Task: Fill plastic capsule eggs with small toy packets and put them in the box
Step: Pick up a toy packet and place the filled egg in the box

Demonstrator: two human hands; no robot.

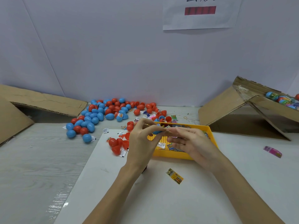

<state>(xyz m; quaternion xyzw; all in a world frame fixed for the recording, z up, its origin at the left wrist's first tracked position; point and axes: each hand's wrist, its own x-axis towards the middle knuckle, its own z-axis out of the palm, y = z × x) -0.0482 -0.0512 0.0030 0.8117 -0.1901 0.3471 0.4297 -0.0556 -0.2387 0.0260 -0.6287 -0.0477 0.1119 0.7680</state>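
Left hand (142,136) pinches a blue egg half (157,131); right hand (191,141) feeds something small in, its grip unclear. Best tuck it fully before capping.

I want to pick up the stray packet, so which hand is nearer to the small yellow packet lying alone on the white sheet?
Right. The right hand is just beyond the small yellow packet, over the yellow plastic tray; the left hand is farther, to the left.

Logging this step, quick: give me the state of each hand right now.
Left hand: closed, grip on a blue egg half.
Right hand: fingers at the egg's opening, pinching something small; what it is cannot be told.
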